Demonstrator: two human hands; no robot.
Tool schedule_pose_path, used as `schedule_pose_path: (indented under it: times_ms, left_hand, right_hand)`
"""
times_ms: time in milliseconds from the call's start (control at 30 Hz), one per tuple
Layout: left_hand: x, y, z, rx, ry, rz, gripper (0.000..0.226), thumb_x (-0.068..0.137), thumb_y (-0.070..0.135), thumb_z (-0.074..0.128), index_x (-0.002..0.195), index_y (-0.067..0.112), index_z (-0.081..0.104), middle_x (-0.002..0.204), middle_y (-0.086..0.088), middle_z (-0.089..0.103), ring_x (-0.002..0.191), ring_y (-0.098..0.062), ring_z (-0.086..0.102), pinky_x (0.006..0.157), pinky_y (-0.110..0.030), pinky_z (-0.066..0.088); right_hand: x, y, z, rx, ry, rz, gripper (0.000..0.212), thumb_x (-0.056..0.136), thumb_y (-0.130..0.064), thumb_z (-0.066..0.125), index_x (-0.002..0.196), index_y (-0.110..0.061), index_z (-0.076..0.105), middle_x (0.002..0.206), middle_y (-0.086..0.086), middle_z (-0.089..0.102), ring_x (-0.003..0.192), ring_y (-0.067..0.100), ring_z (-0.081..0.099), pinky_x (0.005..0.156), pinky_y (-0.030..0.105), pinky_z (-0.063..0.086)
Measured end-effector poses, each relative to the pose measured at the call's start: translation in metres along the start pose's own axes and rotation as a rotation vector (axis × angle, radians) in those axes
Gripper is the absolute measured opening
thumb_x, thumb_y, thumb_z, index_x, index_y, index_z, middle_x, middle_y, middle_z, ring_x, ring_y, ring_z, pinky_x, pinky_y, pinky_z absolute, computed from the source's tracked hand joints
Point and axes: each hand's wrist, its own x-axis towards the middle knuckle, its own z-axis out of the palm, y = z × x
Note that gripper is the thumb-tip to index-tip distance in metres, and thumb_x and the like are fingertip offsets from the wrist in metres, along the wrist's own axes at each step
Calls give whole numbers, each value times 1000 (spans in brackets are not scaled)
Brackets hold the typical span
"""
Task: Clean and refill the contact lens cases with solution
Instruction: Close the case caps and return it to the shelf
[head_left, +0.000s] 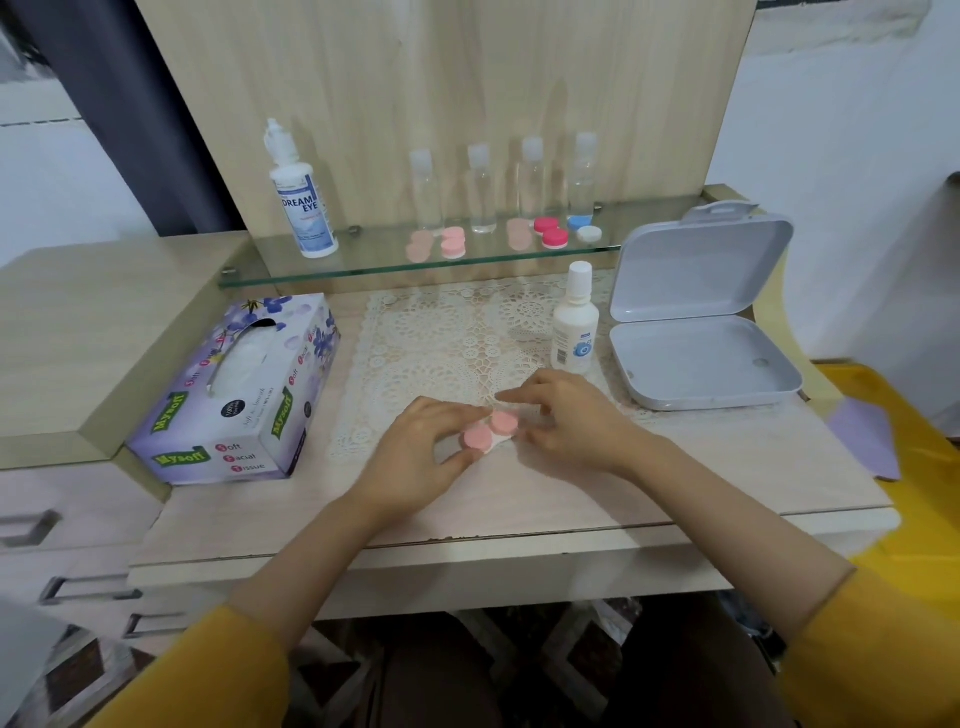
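Pink lens case (491, 430) is pinched by left hand (421, 447); right hand (571, 421) perhaps touches it, grip unclear.

Four clear bottles (483, 192), two solution bottles (304, 208), six lens cases (491, 431), one tissue box (234, 395), one grey box (701, 358).

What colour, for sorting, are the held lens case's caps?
Pink caps on the lens case, white base; head view shows it best.
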Motion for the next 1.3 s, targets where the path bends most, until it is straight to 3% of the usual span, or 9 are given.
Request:
schedule_pose_path:
  times_ms: [100, 433, 500, 700, 833, 1067, 1167, 1233, 1300]
  left_hand:
    - [1, 1, 0, 32, 10, -50, 40, 84, 30, 66, 122, 19, 59, 115, 5, 62, 104, -9, 43, 86, -7, 24]
    - [2, -2, 6, 117, -96, -70, 32, 93, 19, 51, 124, 21, 57, 113, 2, 54, 105, -17, 42, 95, -32, 33]
    - [3, 0, 6, 146, -96, -73, 30, 93, 19, 50, 123, 22, 58, 113, 3, 53, 106, -17, 41, 92, -30, 30]
    - [2, 5, 9, 196, -87, -88, 29, 94, 19, 47, 122, 21, 56, 114, 2, 50, 108, -17, 39, 85, -25, 21]
    - [2, 5, 9, 195, -70, -110, 29, 94, 24, 47, 121, 19, 57, 114, 1, 50, 110, -18, 40, 84, -23, 18]
    - [4, 2, 9, 85, 61, -190, 41, 75, 48, 68, 103, 18, 67, 103, 4, 60, 100, -14, 46, 90, -30, 33]
    - [2, 0, 2, -39, -20, -85, 42, 81, 33, 65, 120, 17, 60, 117, 4, 61, 104, -5, 45, 97, -19, 35]
    - [0, -2, 1, -41, -18, -22, 34, 84, 19, 63, 118, 16, 62, 114, 2, 64, 99, -5, 48, 91, -8, 33]
    - [1, -1, 1, -20, 19, -73, 29, 82, 19, 68, 111, 17, 67, 105, 2, 66, 91, -7, 51, 84, -14, 38]
  right_hand:
    - [0, -1, 5, 28, 26, 3, 35, 83, -16, 61, 118, -23, 63, 96, 4, 54, 80, 9, 43, 72, 23, 35]
    - [-5, 1, 17, 128, 77, 30, 21, 79, -23, 70, 97, -12, 67, 87, -4, 52, 66, -4, 40, 64, 18, 32]
    - [-7, 0, 22, 133, 111, 25, 20, 81, -20, 67, 98, -9, 66, 84, -5, 48, 66, -2, 40, 62, 14, 30]
    - [-10, -3, 30, 82, 156, 2, 20, 84, -18, 63, 100, -5, 63, 86, -4, 43, 72, 16, 45, 69, 30, 40]
    - [-11, -3, 31, 61, 169, -12, 20, 84, -17, 62, 100, -5, 63, 87, -3, 43, 72, 16, 44, 67, 30, 39]
    - [-11, -2, 32, 69, 188, -1, 22, 83, -20, 64, 100, -6, 63, 87, -1, 46, 73, 18, 46, 68, 32, 41]
    - [-11, -2, 32, 68, 195, 5, 21, 83, -20, 64, 99, -6, 63, 87, -1, 46, 73, 18, 47, 67, 31, 39]
    - [-11, -2, 32, 69, 202, 7, 21, 83, -20, 64, 99, -7, 63, 87, -2, 46, 73, 17, 46, 67, 29, 38]
    - [-12, -2, 32, 71, 201, 7, 21, 83, -20, 64, 100, -7, 63, 88, -2, 46, 73, 17, 46, 67, 29, 38]
